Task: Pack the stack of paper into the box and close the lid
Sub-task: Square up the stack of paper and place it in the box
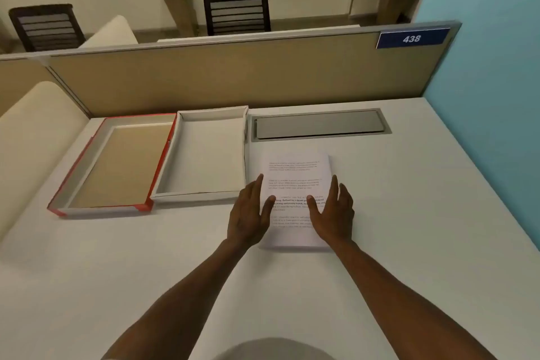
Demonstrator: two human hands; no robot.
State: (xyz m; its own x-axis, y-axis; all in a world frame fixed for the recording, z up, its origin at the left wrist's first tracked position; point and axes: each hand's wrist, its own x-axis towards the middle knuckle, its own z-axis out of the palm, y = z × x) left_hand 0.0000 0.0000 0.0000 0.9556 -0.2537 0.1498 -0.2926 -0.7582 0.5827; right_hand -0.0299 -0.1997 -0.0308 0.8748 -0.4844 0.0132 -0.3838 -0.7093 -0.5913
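A stack of printed white paper (293, 184) lies flat on the white desk, right of centre. My left hand (249, 213) rests at the stack's left edge and my right hand (333, 213) at its right edge, fingers extended, thumbs lying on the top sheet. Neither hand has lifted the stack. Just left of the paper stands an empty white box (204, 196), open at the top. Beside that, further left, lies the red-edged lid (102, 209) upside down, its brown inside facing up.
A grey cable hatch (318, 126) is set into the desk behind the paper. A beige partition (233, 79) runs along the desk's far edge and a blue wall (482, 96) borders the right side. Chairs and plants stand beyond the partition.
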